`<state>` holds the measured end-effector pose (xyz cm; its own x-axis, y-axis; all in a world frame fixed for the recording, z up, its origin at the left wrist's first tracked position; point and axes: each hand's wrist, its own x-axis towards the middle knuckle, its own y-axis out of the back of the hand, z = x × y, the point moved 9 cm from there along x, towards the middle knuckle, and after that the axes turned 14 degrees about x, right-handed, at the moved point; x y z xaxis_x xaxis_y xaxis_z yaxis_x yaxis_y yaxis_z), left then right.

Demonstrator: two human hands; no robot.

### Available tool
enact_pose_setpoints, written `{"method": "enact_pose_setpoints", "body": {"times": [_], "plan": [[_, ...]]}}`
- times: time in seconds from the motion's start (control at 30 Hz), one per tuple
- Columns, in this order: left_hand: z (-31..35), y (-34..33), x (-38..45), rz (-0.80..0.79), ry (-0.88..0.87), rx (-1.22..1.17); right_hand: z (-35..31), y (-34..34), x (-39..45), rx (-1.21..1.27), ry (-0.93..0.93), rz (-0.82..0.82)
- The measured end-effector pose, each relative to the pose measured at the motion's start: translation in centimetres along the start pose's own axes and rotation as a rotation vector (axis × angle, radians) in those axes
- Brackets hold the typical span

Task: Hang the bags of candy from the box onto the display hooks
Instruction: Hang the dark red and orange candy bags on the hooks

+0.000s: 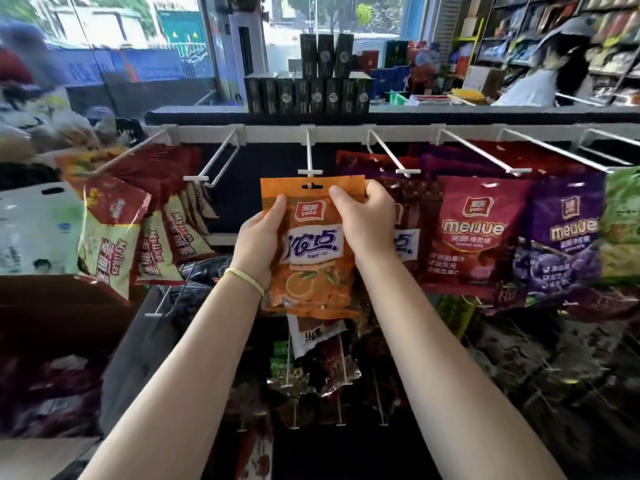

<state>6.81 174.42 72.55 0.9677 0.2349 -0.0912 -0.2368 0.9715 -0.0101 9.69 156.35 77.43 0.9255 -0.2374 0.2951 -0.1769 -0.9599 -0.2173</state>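
An orange candy bag point(311, 251) with an orange-fruit picture is held up in front of the rack. My left hand point(258, 244) grips its left edge at mid height. My right hand point(367, 216) pinches its top right corner. The bag's hang hole sits just below the tip of a white display hook point(309, 172) in the middle of the rail. I cannot tell whether the hole is over the hook's tip. To its left stands an empty white hook point(211, 174).
Red bags point(474, 233), purple bags point(562, 237) and green bags point(621, 220) hang on hooks to the right, brown-and-cream bags point(110, 244) to the left. More hooks with bags hang below. A cardboard box edge point(41, 452) shows bottom left. Dark boxes point(308, 93) line the counter top. A person point(554, 64) stands at far right.
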Motion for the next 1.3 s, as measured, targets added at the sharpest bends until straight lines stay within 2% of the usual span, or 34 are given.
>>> {"method": "enact_pose_setpoints", "body": {"times": [0.13, 0.23, 0.33, 0.4, 0.47, 0.6, 0.7, 0.77, 0.9, 1.03, 1.2, 1.3], "plan": [[-0.9, -0.1, 0.7, 0.010, 0.003, 0.011, -1.1, 0.3, -0.7, -0.094, 0.156, 0.028], [-1.0, -0.2, 1.4, 0.008, -0.023, 0.001, -3.0, 0.8, -2.8, -0.174, 0.374, 0.064], [-0.5, -0.1, 1.9, 0.029, -0.082, 0.027, -4.2, 0.5, -5.4, -0.416, 0.643, 0.092], [-0.4, 0.1, 2.2, 0.051, -0.107, 0.035, -3.2, -0.2, -6.1, -0.542, 0.704, 0.061], [-0.4, 0.6, 2.4, 0.082, -0.141, 0.089, -1.1, -1.0, -6.0, -0.513, 0.579, -0.065], [-0.4, 3.3, 1.2, 0.200, -0.314, 0.388, 3.8, -3.1, -6.8, -0.345, 0.174, -0.297], [-0.5, 5.9, -0.9, 0.180, -0.425, 0.599, 6.9, -5.8, -9.0, -0.166, -0.160, -0.397], [-0.6, 8.7, -2.0, 0.113, -0.453, 0.643, 8.1, -8.3, -10.9, -0.084, -0.285, -0.431], [-1.8, 16.3, -4.1, -0.109, -0.383, 0.613, 9.3, -15.1, -15.3, -0.005, -0.346, -0.464], [-5.2, 27.6, -5.2, -0.075, -0.277, 0.705, 11.6, -23.4, -21.0, -0.014, -0.412, -0.525], [-14.6, 41.6, -4.1, -0.054, -0.039, 1.073, 17.4, -34.6, -30.1, -0.142, -0.612, -0.720], [-20.5, 47.1, -2.6, -0.082, 0.113, 1.247, 22.5, -38.0, -32.9, -0.267, -0.675, -0.677]]}}
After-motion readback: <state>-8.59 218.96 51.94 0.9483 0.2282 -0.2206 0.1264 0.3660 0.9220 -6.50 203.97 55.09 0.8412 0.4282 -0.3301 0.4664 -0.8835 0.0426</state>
